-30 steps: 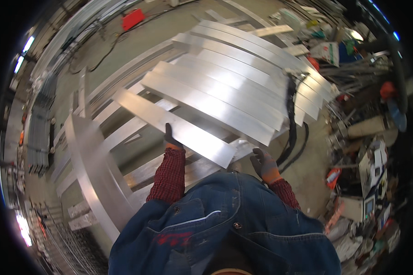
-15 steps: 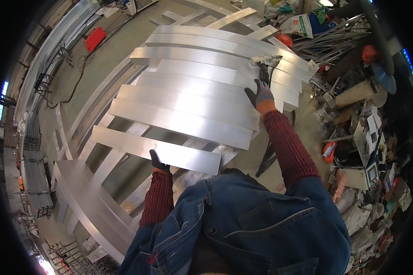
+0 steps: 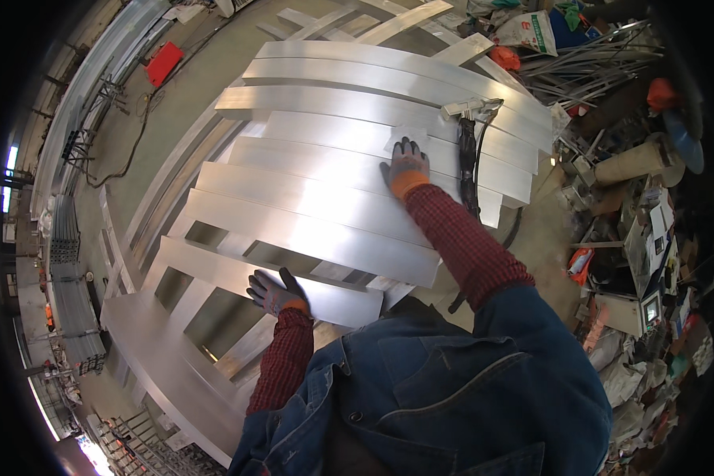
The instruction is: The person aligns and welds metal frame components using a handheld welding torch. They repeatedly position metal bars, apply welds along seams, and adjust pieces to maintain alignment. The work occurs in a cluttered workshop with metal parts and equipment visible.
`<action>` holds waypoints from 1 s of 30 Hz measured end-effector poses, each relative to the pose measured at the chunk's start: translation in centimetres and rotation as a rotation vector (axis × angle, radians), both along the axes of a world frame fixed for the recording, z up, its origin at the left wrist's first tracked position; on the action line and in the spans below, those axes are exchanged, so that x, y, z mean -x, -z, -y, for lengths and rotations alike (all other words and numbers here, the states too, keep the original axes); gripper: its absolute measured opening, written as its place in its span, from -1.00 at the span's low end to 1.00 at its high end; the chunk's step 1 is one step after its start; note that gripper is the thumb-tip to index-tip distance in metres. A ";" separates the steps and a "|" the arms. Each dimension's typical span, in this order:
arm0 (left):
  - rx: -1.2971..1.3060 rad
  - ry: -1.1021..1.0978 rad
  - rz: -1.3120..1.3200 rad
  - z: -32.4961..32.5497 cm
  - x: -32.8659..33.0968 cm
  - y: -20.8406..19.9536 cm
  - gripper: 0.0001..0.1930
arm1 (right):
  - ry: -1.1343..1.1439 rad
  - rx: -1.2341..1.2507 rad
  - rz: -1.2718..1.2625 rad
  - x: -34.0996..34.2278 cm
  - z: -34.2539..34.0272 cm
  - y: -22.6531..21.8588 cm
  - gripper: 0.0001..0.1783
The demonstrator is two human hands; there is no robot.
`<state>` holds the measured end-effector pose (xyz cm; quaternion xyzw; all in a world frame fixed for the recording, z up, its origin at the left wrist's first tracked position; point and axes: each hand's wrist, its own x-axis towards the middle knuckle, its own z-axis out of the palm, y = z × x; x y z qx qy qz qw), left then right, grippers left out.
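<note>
Several broad, shiny metal bars point(image 3: 309, 163) lie side by side on a frame of crossing beams. My right hand point(image 3: 409, 165), in a grey and orange glove, rests flat on them with its fingers stretched out. Its fingertips touch a thin whitish patch, perhaps a cloth or sheet point(image 3: 408, 136). To the right of that hand lies a thick black cable bundle point(image 3: 468, 155) with a pale, blocky end. My left hand point(image 3: 278, 293), gloved alike, is spread over the nearest separate metal bar point(image 3: 337, 295), fingers apart and holding nothing.
A wide metal piece point(image 3: 163, 357) lies at the near left. Long metal profiles point(image 3: 83, 95) are stacked along the left side, with a red box point(image 3: 163, 63) on the floor. Scrap and bags point(image 3: 619, 373) crowd the right, and thin rods point(image 3: 583, 67) pile up at the far right.
My right hand has moved left from beside the black cable bundle onto the whitish patch. My left hand has turned from the bar's near edge to lie spread on top.
</note>
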<state>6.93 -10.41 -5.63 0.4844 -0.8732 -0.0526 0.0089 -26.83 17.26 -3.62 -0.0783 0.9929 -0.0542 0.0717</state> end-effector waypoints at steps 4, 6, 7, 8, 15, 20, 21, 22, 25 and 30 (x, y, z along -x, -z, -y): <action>0.028 0.018 0.011 -0.5 0.0 -0.5 -0.11 | 0.124 0.102 0.035 0.7 0.5 -3.3 0.20; 0.047 0.024 0.000 -0.3 0.0 -0.3 -0.11 | 0.188 0.106 0.120 2.3 0.1 -5.0 0.28; 0.050 0.024 0.010 -0.3 0.0 -0.2 -0.11 | 0.218 0.112 0.160 3.0 0.0 -5.5 0.33; 0.046 0.022 0.036 -0.3 0.0 -0.1 -0.11 | 0.231 0.115 0.161 3.5 0.1 -5.8 0.29; 0.082 0.031 0.020 -0.7 0.1 -0.2 -0.14 | 0.060 0.050 0.228 3.0 0.9 -6.0 0.09; 0.074 0.027 -0.020 -0.7 0.0 -0.2 -0.15 | 0.091 0.200 0.128 1.7 -0.7 -4.9 0.11; 0.078 0.035 -0.007 -0.7 0.0 -0.2 -0.15 | 0.089 0.253 0.074 1.4 -1.6 -4.5 0.12; 0.070 0.030 -0.025 -0.7 0.0 -0.3 -0.15 | 0.116 0.357 -0.007 0.7 -2.2 -4.1 0.09; 0.070 0.047 0.010 -0.5 0.2 -0.5 -0.13 | 0.228 0.725 0.141 -1.7 -5.2 -3.7 -0.02; 0.073 0.063 -0.005 0.5 0.2 0.4 -0.10 | 0.396 1.286 0.224 -13.8 -9.1 -5.3 -0.51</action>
